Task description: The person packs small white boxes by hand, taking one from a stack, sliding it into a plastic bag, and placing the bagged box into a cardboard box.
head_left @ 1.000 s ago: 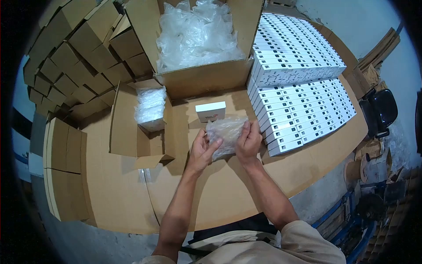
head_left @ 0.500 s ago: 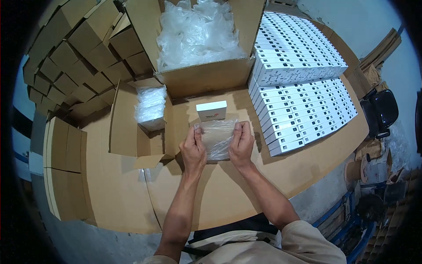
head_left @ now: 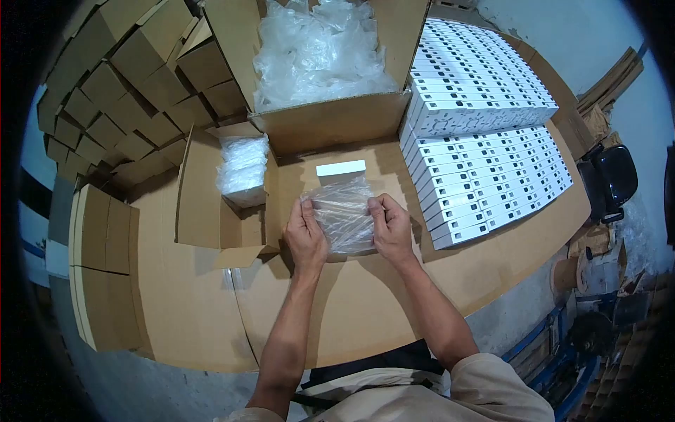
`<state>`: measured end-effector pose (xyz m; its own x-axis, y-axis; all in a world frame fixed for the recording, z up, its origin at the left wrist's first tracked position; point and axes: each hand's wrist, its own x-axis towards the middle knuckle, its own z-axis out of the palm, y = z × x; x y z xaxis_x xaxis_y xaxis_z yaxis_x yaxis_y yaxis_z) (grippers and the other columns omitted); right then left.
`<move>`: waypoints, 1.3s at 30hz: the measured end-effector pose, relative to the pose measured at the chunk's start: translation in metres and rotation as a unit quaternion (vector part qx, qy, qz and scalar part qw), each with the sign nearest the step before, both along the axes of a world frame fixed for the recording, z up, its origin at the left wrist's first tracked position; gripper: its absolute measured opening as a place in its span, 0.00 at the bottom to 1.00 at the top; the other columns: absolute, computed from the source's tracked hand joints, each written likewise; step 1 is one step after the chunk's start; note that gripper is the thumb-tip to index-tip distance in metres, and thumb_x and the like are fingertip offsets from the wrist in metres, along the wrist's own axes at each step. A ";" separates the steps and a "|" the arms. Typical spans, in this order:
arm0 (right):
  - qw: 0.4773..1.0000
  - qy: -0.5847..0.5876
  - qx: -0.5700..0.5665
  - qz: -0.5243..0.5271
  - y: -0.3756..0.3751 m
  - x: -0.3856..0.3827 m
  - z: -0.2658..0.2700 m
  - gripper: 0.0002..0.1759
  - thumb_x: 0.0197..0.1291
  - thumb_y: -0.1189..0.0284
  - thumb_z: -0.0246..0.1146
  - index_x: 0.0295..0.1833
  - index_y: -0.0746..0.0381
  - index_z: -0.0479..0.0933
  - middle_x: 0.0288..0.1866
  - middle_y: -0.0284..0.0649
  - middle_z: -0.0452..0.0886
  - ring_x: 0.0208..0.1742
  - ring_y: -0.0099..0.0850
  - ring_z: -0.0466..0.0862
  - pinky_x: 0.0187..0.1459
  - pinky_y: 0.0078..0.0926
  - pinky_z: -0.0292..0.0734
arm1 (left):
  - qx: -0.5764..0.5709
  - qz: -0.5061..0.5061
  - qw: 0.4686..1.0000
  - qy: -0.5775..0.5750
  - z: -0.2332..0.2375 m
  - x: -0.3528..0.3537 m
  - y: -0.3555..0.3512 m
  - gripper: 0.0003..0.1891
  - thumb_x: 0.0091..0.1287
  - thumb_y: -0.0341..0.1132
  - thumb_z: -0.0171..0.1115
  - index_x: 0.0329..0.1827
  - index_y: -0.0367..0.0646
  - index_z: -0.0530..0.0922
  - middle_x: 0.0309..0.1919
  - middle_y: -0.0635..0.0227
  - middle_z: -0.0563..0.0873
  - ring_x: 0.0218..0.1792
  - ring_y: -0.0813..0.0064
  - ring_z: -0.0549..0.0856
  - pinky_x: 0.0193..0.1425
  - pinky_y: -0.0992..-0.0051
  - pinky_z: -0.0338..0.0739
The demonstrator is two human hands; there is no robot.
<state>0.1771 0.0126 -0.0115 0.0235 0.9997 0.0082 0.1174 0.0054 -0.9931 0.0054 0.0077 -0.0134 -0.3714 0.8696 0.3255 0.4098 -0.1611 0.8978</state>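
Note:
A clear bubble-wrap-like plastic bag is stretched between my two hands above the cardboard-covered table. My left hand pinches its left edge, thumb up. At the right edge, my right hand grips it the same way. Just beyond the bag stands a small white box, its lower part hidden behind the plastic. To the left, an open cardboard carton holds a row of plastic-wrapped boxes at its far end.
A large carton at the back is full of clear plastic bags. Rows of white boxes are stacked on the right. Brown cartons pile up at back left, with folded cardboard at the left edge and a black chair beyond the table.
The bag has risen and spread, now covering more of the white box's front. My right hand has shifted slightly right, widening the gap between my hands.

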 end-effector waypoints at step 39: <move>0.893 -0.295 0.340 0.030 -0.003 0.025 0.023 0.12 0.49 0.72 0.80 0.39 0.56 0.86 0.56 0.34 0.82 0.62 0.40 0.76 0.65 0.45 0.67 | -0.115 -0.198 0.973 -0.038 0.004 -0.003 -0.004 0.21 0.61 0.27 0.78 0.55 0.35 0.81 0.44 0.65 0.90 0.46 0.75 0.89 0.51 0.73 0.85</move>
